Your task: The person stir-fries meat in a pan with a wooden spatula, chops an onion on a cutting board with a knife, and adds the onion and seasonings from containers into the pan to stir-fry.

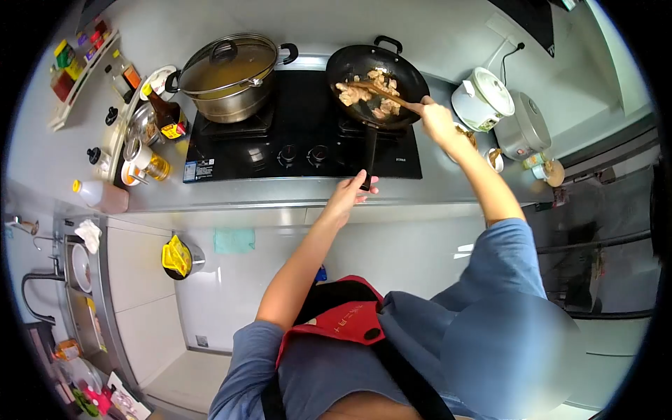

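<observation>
A black wok (343,70) sits on the right burner of the gas stove (280,150), its long handle (370,147) pointing toward me. Pieces of pale, partly browned meat (386,82) lie in it. My left hand (348,194) is at the end of that handle, with the thumb and fingers around it. Above the wok's right rim, my right hand (435,117) grips a wooden spatula (392,96), whose blade reaches in among the meat.
A lidded steel pot (227,105) stands on the left burner. Bottles and jars (155,166) crowd the counter's left end. On the right are a white cooker (483,98) and a grey rice cooker (523,122). A bin (196,259) stands on the floor.
</observation>
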The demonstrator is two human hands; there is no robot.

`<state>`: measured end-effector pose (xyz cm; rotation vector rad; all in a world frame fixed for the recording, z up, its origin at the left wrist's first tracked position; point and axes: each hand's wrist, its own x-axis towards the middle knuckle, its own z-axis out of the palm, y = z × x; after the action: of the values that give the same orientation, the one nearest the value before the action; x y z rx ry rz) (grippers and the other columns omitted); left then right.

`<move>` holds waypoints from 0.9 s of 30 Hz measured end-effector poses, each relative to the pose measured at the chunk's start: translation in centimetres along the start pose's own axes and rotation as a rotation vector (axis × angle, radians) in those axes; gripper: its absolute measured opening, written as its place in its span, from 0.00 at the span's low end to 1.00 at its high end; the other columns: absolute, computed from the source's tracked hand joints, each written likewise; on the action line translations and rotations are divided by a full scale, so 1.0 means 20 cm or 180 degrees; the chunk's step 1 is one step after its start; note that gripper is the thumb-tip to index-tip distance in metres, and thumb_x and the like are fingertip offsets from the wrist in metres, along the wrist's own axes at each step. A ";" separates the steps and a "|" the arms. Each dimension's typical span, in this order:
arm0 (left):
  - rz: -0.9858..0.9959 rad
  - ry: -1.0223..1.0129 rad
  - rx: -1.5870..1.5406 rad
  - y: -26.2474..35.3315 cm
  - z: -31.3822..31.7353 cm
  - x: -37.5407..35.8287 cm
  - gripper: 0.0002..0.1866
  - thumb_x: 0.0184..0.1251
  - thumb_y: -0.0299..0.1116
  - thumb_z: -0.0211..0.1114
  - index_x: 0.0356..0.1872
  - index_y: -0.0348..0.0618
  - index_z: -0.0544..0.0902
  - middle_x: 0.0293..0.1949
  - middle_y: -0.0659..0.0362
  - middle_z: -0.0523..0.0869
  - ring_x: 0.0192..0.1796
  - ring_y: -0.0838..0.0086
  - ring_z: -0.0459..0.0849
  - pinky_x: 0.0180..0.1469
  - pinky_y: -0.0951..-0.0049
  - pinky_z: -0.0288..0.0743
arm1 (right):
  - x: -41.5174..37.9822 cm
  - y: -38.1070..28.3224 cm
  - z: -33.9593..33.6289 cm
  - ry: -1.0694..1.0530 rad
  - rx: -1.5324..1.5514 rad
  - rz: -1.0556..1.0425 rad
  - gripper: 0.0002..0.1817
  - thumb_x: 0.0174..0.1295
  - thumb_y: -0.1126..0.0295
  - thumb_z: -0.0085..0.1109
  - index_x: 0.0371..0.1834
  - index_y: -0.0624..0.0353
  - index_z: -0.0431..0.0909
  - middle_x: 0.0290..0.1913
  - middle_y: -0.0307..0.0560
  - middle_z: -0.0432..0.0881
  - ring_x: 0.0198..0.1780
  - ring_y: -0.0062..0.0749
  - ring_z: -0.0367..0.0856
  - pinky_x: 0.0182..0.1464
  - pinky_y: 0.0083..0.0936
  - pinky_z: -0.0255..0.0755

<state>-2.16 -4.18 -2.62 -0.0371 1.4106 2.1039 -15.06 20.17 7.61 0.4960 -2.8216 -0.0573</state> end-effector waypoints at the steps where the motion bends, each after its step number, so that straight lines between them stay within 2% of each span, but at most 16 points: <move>1: 0.0022 -0.0012 -0.0017 -0.01 -0.01 0.01 0.25 0.69 0.55 0.48 0.48 0.45 0.81 0.35 0.63 0.83 0.44 0.79 0.74 0.50 0.75 0.64 | -0.05 0.03 -0.09 -0.0076 -0.0097 -0.0123 0.25 0.46 0.84 0.50 0.47 0.48 0.81 0.33 0.53 0.76 0.35 0.51 0.78 0.39 0.40 0.73; 5: 0.0003 0.0048 -0.0085 0.02 0.01 -0.01 0.25 0.69 0.55 0.49 0.47 0.45 0.82 0.34 0.64 0.82 0.44 0.79 0.74 0.50 0.76 0.64 | -0.23 0.03 -0.48 -0.0146 -0.0447 -0.0340 0.23 0.46 0.84 0.52 0.43 0.48 0.84 0.30 0.49 0.76 0.32 0.48 0.79 0.36 0.39 0.75; 8: -0.0020 0.0065 -0.0192 0.04 0.02 -0.03 0.24 0.69 0.53 0.50 0.46 0.44 0.81 0.34 0.64 0.82 0.45 0.79 0.74 0.50 0.76 0.64 | -0.29 0.02 -0.52 -0.0379 -0.0411 -0.0492 0.22 0.45 0.84 0.52 0.42 0.48 0.84 0.30 0.51 0.76 0.32 0.48 0.79 0.36 0.39 0.74; 10: -0.0036 0.0115 -0.0151 0.03 0.02 -0.03 0.24 0.70 0.53 0.49 0.45 0.44 0.82 0.34 0.63 0.82 0.44 0.79 0.74 0.50 0.75 0.65 | -0.25 0.05 -0.35 -0.0381 -0.0556 -0.0384 0.23 0.45 0.84 0.51 0.43 0.50 0.83 0.32 0.54 0.76 0.33 0.51 0.79 0.38 0.41 0.74; 12: -0.0054 0.0099 -0.0134 0.04 0.03 -0.04 0.23 0.71 0.52 0.49 0.45 0.44 0.81 0.36 0.62 0.82 0.44 0.79 0.75 0.49 0.75 0.66 | -0.17 0.07 -0.26 0.0025 -0.0254 -0.0165 0.23 0.44 0.84 0.50 0.43 0.51 0.83 0.33 0.55 0.77 0.35 0.52 0.79 0.38 0.41 0.74; 16: -0.0187 0.0131 -0.0297 0.06 0.01 -0.06 0.20 0.72 0.49 0.48 0.48 0.43 0.77 0.41 0.59 0.84 0.50 0.77 0.76 0.51 0.73 0.66 | 0.01 0.19 -0.11 0.0327 -0.0072 0.0119 0.24 0.44 0.85 0.49 0.44 0.54 0.82 0.35 0.58 0.80 0.38 0.52 0.80 0.40 0.42 0.75; 18: -0.0294 -0.0083 -0.0266 0.08 -0.01 -0.11 0.18 0.73 0.46 0.47 0.47 0.43 0.76 0.45 0.58 0.83 0.52 0.77 0.76 0.54 0.69 0.65 | 0.07 0.25 -0.02 0.0566 -0.0230 0.0031 0.17 0.44 0.81 0.54 0.38 0.56 0.83 0.34 0.61 0.79 0.36 0.52 0.81 0.38 0.41 0.77; 19: -0.0295 -0.0085 -0.0260 0.09 -0.01 -0.12 0.18 0.73 0.46 0.47 0.47 0.43 0.76 0.45 0.58 0.83 0.52 0.77 0.76 0.54 0.69 0.65 | 0.07 0.27 0.00 0.0260 -0.0256 0.0194 0.17 0.44 0.81 0.53 0.39 0.56 0.82 0.33 0.62 0.80 0.39 0.53 0.81 0.41 0.42 0.76; 21: -0.0216 -0.0114 0.0383 0.11 -0.03 -0.16 0.18 0.73 0.45 0.47 0.47 0.42 0.76 0.44 0.58 0.84 0.52 0.76 0.76 0.55 0.70 0.65 | 0.00 0.30 0.02 0.0124 -0.0159 0.0134 0.18 0.44 0.81 0.53 0.40 0.56 0.82 0.34 0.62 0.80 0.39 0.53 0.81 0.41 0.42 0.76; 23: -0.0174 -0.0148 0.0497 0.11 -0.07 -0.16 0.19 0.73 0.46 0.48 0.48 0.41 0.76 0.43 0.58 0.85 0.51 0.77 0.76 0.55 0.71 0.64 | -0.09 0.32 -0.08 -0.0117 0.0154 -0.0056 0.20 0.45 0.82 0.51 0.43 0.57 0.82 0.38 0.62 0.81 0.42 0.52 0.81 0.45 0.41 0.75; 24: -0.0133 -0.0179 0.0601 0.11 -0.08 -0.15 0.19 0.72 0.47 0.49 0.48 0.41 0.76 0.42 0.59 0.85 0.51 0.77 0.75 0.55 0.72 0.64 | -0.14 0.30 -0.21 -0.0247 0.0295 -0.0070 0.23 0.40 0.87 0.51 0.43 0.60 0.81 0.35 0.60 0.82 0.40 0.52 0.81 0.43 0.38 0.74; 27: -0.0147 -0.0062 0.0819 0.15 -0.05 -0.17 0.21 0.70 0.50 0.51 0.48 0.41 0.76 0.40 0.59 0.85 0.50 0.79 0.75 0.54 0.73 0.63 | -0.25 0.26 -0.55 -0.0499 0.0286 -0.0051 0.20 0.43 0.85 0.54 0.41 0.58 0.83 0.34 0.55 0.83 0.37 0.45 0.82 0.40 0.35 0.75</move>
<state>-1.10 -7.26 0.58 0.0524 1.6413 1.8659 -9.12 26.80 17.39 0.5566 -2.9840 0.0289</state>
